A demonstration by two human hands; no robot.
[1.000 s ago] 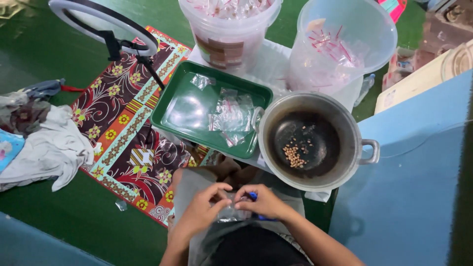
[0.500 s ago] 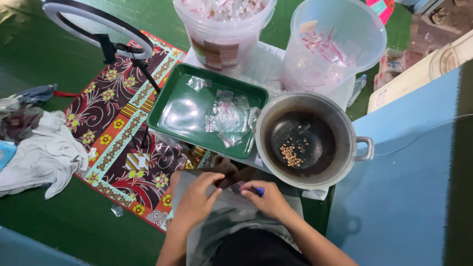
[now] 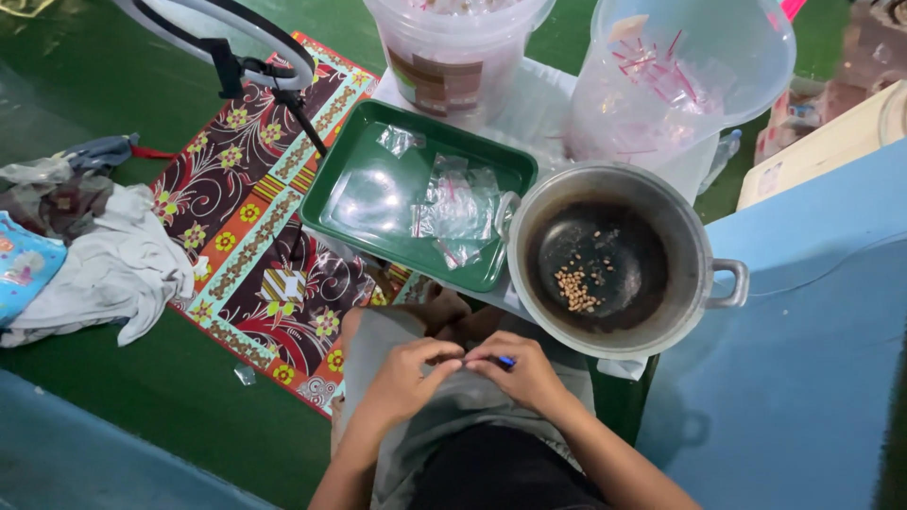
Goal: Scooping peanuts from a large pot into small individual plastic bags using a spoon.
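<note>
Seen from the head camera, looking down at a seated person's lap: the left hand [image 3: 402, 378] and right hand [image 3: 524, 370] meet fingertip to fingertip, both grips narrow, pinching a small blue-tipped thing [image 3: 506, 361] too tiny to identify. It lies between the hands, nearer the right. Just beyond them sits a metal pot [image 3: 614, 260] holding a few pale kernels [image 3: 576, 286], with a green tray [image 3: 364, 203] of small clear bags [image 3: 458, 208] to its left.
</note>
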